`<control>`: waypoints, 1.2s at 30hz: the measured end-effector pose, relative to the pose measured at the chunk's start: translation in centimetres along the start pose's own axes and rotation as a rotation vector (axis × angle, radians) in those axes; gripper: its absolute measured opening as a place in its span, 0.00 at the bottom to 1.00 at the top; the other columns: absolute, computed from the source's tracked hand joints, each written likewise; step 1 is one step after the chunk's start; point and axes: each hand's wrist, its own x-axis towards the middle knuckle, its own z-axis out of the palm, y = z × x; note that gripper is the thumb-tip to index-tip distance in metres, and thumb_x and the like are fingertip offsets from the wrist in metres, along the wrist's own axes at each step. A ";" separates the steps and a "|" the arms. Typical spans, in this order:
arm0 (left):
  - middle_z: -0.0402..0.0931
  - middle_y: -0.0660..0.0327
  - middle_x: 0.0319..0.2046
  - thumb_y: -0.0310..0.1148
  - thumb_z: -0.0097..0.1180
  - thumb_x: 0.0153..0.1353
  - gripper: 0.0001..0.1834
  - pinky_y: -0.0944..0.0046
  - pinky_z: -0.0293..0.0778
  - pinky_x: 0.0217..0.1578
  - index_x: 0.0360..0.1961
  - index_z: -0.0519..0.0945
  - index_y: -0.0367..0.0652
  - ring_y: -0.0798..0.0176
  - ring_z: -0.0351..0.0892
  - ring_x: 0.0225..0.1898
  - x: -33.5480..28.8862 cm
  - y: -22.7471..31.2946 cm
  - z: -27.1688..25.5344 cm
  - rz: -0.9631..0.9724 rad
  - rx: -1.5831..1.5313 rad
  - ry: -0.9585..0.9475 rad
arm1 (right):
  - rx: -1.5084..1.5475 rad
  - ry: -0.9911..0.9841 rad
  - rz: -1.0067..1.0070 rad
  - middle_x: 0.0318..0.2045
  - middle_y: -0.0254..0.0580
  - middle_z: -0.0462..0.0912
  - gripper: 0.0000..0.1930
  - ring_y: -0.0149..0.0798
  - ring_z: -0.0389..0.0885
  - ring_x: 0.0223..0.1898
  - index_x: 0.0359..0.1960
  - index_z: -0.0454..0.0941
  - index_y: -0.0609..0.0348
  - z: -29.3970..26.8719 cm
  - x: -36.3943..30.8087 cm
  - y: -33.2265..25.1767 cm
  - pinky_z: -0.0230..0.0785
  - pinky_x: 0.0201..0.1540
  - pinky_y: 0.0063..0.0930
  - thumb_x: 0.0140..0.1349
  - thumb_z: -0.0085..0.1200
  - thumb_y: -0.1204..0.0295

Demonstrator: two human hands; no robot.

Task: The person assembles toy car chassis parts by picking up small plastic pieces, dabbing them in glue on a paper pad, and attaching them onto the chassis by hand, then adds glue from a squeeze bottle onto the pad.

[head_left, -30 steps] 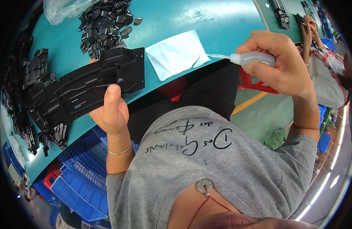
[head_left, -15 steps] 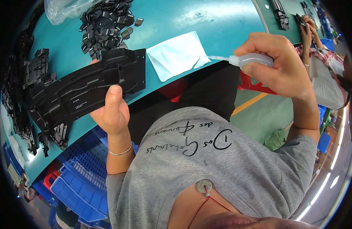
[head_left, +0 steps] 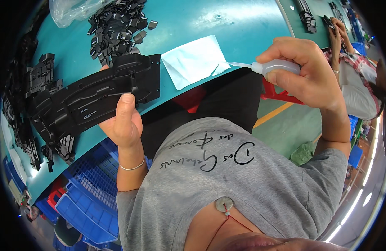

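Note:
My left hand [head_left: 125, 121] grips a long black moulded plastic panel [head_left: 94, 98], thumb on the near face and the other fingers mostly hidden behind it. The panel is tilted up over the table's edge. In my right hand [head_left: 304, 69] is a small translucent squeeze bottle [head_left: 279, 65], pinched between thumb and fingers. Its thin nozzle points left, and the tip is at the right edge of a white paper sheet [head_left: 193, 60]. That sheet lies creased on the green table [head_left: 243, 25], between the panel and the bottle.
Small black plastic pieces [head_left: 117, 27] are heaped behind the panel, beside a clear plastic bag [head_left: 73, 10]. More black moulded parts [head_left: 40, 77] are piled at the left. Blue crates [head_left: 90, 205] stand below the table. Another person's hands [head_left: 339, 35] hold a black part at the far right.
Both hands stay almost still. The panel and the bottle have shifted very slightly, with no grip changed.

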 end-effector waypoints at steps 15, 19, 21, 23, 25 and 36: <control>0.65 0.47 0.52 0.18 0.51 0.49 0.32 0.54 0.66 0.56 0.58 0.59 0.31 0.54 0.69 0.53 0.0 -0.2 -0.1 0.028 0.004 -0.017 | 0.011 -0.007 -0.020 0.23 0.44 0.80 0.09 0.34 0.79 0.26 0.30 0.77 0.67 0.3 -0.1 -0.2 0.70 0.31 0.23 0.44 0.54 0.78; 0.65 0.48 0.53 0.17 0.50 0.49 0.31 0.54 0.66 0.56 0.58 0.59 0.31 0.54 0.69 0.52 0.1 -0.1 -0.1 0.030 0.008 -0.048 | 0.026 -0.015 0.007 0.23 0.43 0.80 0.09 0.33 0.79 0.26 0.30 0.77 0.66 0.2 -0.2 -0.3 0.70 0.31 0.23 0.44 0.54 0.78; 0.64 0.48 0.53 0.17 0.50 0.49 0.31 0.54 0.66 0.56 0.57 0.59 0.31 0.54 0.69 0.52 0.0 -0.1 -0.1 0.028 0.001 -0.048 | 0.038 -0.004 -0.004 0.23 0.43 0.80 0.09 0.33 0.79 0.25 0.31 0.77 0.66 0.4 -0.2 -0.2 0.69 0.30 0.23 0.44 0.53 0.79; 0.64 0.47 0.53 0.17 0.50 0.49 0.31 0.54 0.66 0.56 0.57 0.59 0.31 0.54 0.69 0.52 0.0 -0.2 0.0 0.027 -0.006 -0.047 | 0.050 0.006 -0.015 0.23 0.43 0.80 0.10 0.33 0.78 0.25 0.31 0.77 0.66 0.4 -0.1 -0.1 0.69 0.30 0.23 0.44 0.53 0.79; 0.65 0.47 0.53 0.16 0.49 0.49 0.31 0.55 0.66 0.55 0.57 0.60 0.30 0.54 0.69 0.52 0.0 -0.2 0.0 0.034 -0.023 -0.043 | 0.048 -0.012 -0.035 0.23 0.42 0.80 0.10 0.31 0.77 0.25 0.31 0.77 0.66 0.4 -0.1 0.1 0.69 0.29 0.22 0.45 0.54 0.78; 0.65 0.48 0.53 0.16 0.49 0.49 0.31 0.55 0.66 0.56 0.58 0.60 0.30 0.55 0.69 0.52 0.0 -0.1 0.0 0.023 -0.006 -0.036 | 0.193 -0.017 0.052 0.23 0.36 0.77 0.09 0.27 0.74 0.25 0.33 0.77 0.65 0.6 -1.1 2.4 0.67 0.29 0.20 0.48 0.53 0.78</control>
